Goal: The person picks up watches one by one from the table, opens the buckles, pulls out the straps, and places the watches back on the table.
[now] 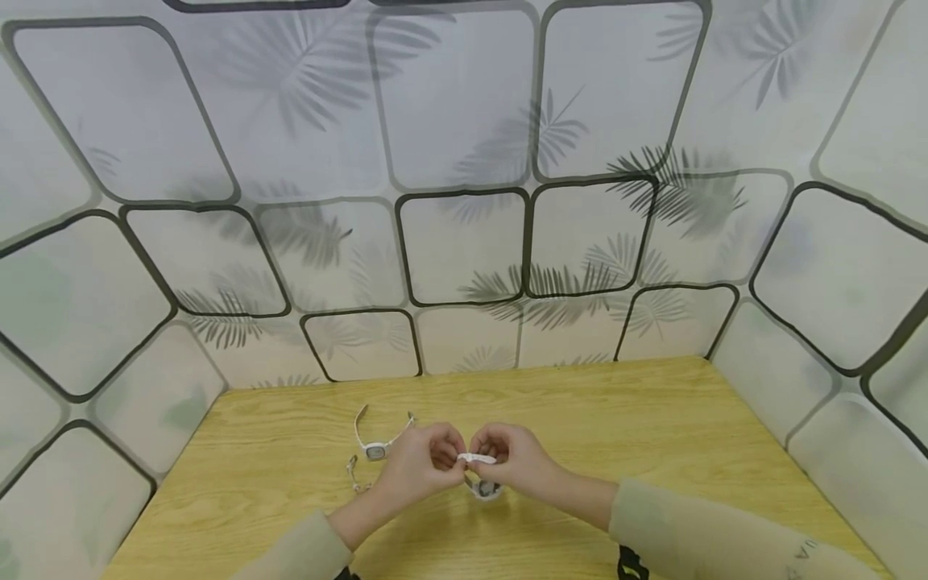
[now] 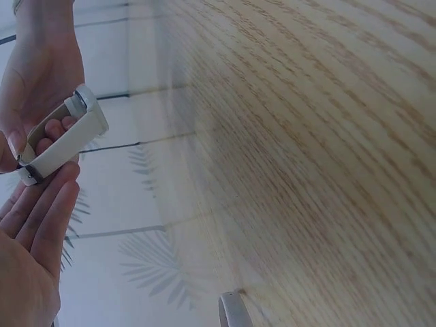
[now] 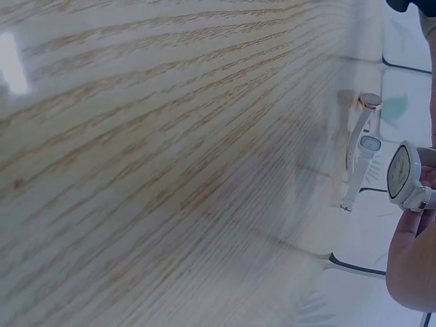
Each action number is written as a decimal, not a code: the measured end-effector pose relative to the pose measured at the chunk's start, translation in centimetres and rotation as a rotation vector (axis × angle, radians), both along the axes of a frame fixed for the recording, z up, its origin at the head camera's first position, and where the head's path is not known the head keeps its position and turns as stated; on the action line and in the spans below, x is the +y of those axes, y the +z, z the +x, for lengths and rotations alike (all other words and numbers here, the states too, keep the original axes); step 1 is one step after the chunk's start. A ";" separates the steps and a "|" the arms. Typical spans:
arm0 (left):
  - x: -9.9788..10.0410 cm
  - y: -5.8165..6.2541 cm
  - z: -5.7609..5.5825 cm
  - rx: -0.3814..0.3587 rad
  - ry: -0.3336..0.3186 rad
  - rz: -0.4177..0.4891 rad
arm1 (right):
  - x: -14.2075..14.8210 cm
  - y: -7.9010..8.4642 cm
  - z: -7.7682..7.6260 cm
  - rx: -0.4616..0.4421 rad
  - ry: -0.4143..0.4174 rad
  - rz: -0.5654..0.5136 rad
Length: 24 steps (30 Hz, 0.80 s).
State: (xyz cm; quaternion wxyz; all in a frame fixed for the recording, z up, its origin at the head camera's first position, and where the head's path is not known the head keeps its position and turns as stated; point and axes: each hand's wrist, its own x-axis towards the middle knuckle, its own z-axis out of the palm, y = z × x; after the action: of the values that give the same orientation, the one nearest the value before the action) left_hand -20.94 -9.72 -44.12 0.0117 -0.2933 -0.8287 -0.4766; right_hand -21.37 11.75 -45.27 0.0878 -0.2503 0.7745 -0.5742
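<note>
A white wristwatch (image 1: 487,490) with a round dial hangs between my two hands, its strap bent into a loop. My left hand (image 1: 419,466) pinches one end of the strap at the buckle, fingers curled. From the other side my right hand (image 1: 516,461) pinches the white strap (image 1: 478,458) between thumb and fingers. In the left wrist view the looped watch (image 2: 71,139) shows a dark metal buckle at its lower end, with fingertips inside the loop. The dial (image 3: 399,172) faces the table side in the right wrist view.
Left of my hands, a white watch (image 1: 375,452) with a squarish face lies on the wooden table (image 1: 616,419), strap spread. Another watch (image 1: 354,474) lies nearer, partly behind my left wrist; its case (image 3: 370,101) has a pinkish rim. Patterned fabric walls (image 1: 464,258) enclose the table.
</note>
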 end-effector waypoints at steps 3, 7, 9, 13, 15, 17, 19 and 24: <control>0.0 -0.1 0.0 0.006 -0.009 -0.002 | 0.1 -0.1 0.0 0.010 -0.004 0.007; -0.1 -0.1 -0.2 0.004 -0.031 -0.016 | 0.1 -0.2 -0.1 0.010 -0.011 0.019; -0.1 -0.1 -0.3 -0.003 -0.042 -0.026 | 0.2 -0.1 -0.1 0.011 -0.015 0.025; -0.3 0.0 -0.5 -0.016 -0.064 -0.041 | 0.2 0.0 -0.1 0.007 -0.018 0.034; -0.4 0.0 -0.6 -0.023 -0.075 -0.048 | 0.2 0.0 -0.1 0.004 -0.018 0.032; -0.5 0.0 -0.6 -0.027 -0.080 -0.056 | 0.2 0.1 0.0 0.000 -0.021 0.030; -0.6 0.1 -0.7 -0.032 -0.082 -0.067 | 0.2 0.1 0.0 -0.007 -0.021 0.031; -0.5 0.1 -0.7 -0.010 -0.080 -0.098 | 0.1 -0.2 0.1 -0.020 -0.023 0.047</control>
State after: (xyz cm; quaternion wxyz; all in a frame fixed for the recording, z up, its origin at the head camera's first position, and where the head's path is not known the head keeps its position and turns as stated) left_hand -21.59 -10.25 -44.03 -0.0259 -0.3240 -0.8387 -0.4370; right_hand -21.29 11.82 -45.50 0.0949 -0.2335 0.7897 -0.5593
